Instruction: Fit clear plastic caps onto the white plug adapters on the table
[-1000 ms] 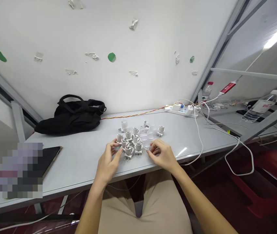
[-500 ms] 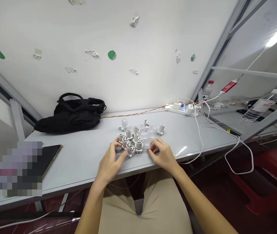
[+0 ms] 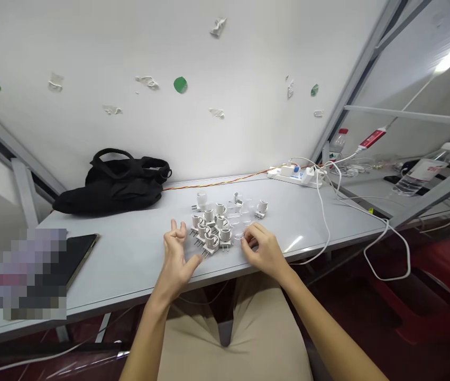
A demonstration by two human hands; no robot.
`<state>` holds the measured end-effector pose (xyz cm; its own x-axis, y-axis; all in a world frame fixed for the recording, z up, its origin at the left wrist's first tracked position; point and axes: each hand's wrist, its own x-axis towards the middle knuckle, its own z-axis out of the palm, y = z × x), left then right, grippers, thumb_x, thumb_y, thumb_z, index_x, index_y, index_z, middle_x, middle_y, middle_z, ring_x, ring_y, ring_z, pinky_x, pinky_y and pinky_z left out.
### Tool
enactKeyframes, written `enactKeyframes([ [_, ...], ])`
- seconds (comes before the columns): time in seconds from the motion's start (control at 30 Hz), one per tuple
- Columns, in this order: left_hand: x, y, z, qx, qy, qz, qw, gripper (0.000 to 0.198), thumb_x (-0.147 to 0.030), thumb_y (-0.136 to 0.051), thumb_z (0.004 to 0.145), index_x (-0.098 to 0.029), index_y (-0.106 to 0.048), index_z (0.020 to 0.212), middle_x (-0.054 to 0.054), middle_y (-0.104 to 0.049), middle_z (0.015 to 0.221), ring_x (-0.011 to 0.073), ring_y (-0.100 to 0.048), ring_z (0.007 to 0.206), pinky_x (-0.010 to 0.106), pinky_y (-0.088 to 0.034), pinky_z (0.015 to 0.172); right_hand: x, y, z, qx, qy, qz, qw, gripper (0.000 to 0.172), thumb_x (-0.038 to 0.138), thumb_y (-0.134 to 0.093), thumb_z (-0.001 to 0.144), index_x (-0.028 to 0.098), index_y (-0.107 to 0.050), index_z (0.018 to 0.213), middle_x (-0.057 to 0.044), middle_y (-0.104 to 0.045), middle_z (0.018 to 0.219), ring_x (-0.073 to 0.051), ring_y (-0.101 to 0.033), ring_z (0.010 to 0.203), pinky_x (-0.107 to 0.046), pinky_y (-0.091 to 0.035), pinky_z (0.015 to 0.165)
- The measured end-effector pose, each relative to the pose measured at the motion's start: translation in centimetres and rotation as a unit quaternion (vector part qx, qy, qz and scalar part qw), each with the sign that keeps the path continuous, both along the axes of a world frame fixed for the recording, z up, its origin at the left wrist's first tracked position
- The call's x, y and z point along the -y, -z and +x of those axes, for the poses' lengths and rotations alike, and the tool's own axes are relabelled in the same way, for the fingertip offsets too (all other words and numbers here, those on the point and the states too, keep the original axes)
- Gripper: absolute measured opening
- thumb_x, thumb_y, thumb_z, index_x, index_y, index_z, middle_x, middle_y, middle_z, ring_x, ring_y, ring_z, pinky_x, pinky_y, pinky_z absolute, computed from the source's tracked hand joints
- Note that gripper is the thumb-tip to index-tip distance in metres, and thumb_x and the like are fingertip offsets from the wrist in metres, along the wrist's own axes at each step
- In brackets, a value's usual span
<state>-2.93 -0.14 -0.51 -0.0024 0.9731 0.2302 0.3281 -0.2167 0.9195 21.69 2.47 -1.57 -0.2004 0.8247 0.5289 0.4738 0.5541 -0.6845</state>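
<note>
Several small white round plug-in units (image 3: 211,242) with metal prongs stand in a cluster on the grey table (image 3: 137,254). Left of the cluster, my left hand (image 3: 175,259) is open, thumb stretched out towards the nearest unit and fingers partly bent, holding nothing. To the right of the units lie several clear round plastic pieces (image 3: 237,236). My right hand (image 3: 263,248) rests beside these with thumb and fingers pinched together at the edge of the nearest clear piece; whatever is between the fingertips is hidden. One more white plug-in unit (image 3: 262,208) sits apart at the right.
A black bag (image 3: 117,185) lies against the white wall at the back left. A dark tablet-like device (image 3: 77,256) is at the left. At the back right is a power strip (image 3: 294,175) with white cables (image 3: 323,217). A red stool (image 3: 434,286) stands below right.
My left hand has drawn back leftward from the white units and its fingers have spread away from them. My right hand has barely moved. The camera view has shifted slightly.
</note>
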Motion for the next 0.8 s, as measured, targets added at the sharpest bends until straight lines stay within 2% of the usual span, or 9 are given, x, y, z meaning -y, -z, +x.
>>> enactKeyframes([
  [0.13, 0.24, -0.05, 0.0, 0.05, -0.006, 0.014, 0.999, 0.04, -0.03, -0.061, 0.08, -0.027, -0.029, 0.104, 0.024, -0.014, 0.169, 0.0335, -0.012, 0.16, 0.063, -0.021, 0.123, 0.08, -0.16, -0.06, 0.006, 0.005, -0.002, 1.0, 0.016, 0.019, -0.053, 0.091, 0.022, -0.047, 0.076, -0.001, -0.051, 0.08, -0.013, -0.055, 0.066, -0.026, -0.055, 0.059],
  [0.23, 0.26, -0.11, -0.07, 0.063, -0.015, 0.028, 0.998, 0.042, -0.028, -0.062, 0.079, -0.026, -0.028, 0.104, 0.023, -0.021, 0.165, 0.0357, -0.02, 0.158, 0.063, -0.022, 0.123, 0.08, -0.18, -0.04, 0.009, 0.007, 0.0, 1.0, 0.017, 0.019, -0.053, 0.091, 0.022, -0.047, 0.075, -0.001, -0.05, 0.08, -0.013, -0.054, 0.065, -0.027, -0.055, 0.059],
  [0.43, 0.34, -0.02, -0.24, 0.075, -0.009, 0.03, 0.997, 0.043, -0.029, -0.061, 0.081, -0.026, -0.033, 0.112, 0.019, -0.035, 0.159, 0.0343, -0.026, 0.157, 0.059, -0.026, 0.123, -0.05, 0.02, 0.03, 0.003, 0.006, -0.004, 1.0, 0.016, 0.019, -0.054, 0.09, 0.022, -0.048, 0.075, -0.001, -0.052, 0.081, -0.014, -0.055, 0.066, -0.027, -0.054, 0.059],
  [0.67, 0.58, -0.53, -0.24, 0.047, -0.012, -0.005, 0.999, 0.051, -0.029, -0.059, 0.082, -0.025, -0.035, 0.126, 0.019, -0.035, 0.163, 0.0349, -0.028, 0.156, 0.058, -0.027, 0.123, 0.07, 0.2, -0.01, -0.016, 0.015, -0.005, 1.0, 0.009, 0.018, -0.056, 0.089, 0.022, -0.049, 0.085, -0.002, -0.053, 0.087, -0.013, -0.056, 0.067, -0.027, -0.056, 0.057],
  [0.8, 0.55, -0.53, -0.19, 0.038, -0.008, -0.005, 0.999, 0.052, -0.03, -0.061, 0.083, -0.024, -0.036, 0.129, 0.02, -0.034, 0.164, 0.0357, -0.029, 0.155, 0.059, -0.026, 0.124, 0.2, 0.27, 0.02, -0.021, 0.016, -0.008, 1.0, 0.011, 0.018, -0.057, 0.088, 0.022, -0.049, 0.094, -0.001, -0.054, 0.091, -0.012, -0.058, 0.065, -0.027, -0.056, 0.057],
])
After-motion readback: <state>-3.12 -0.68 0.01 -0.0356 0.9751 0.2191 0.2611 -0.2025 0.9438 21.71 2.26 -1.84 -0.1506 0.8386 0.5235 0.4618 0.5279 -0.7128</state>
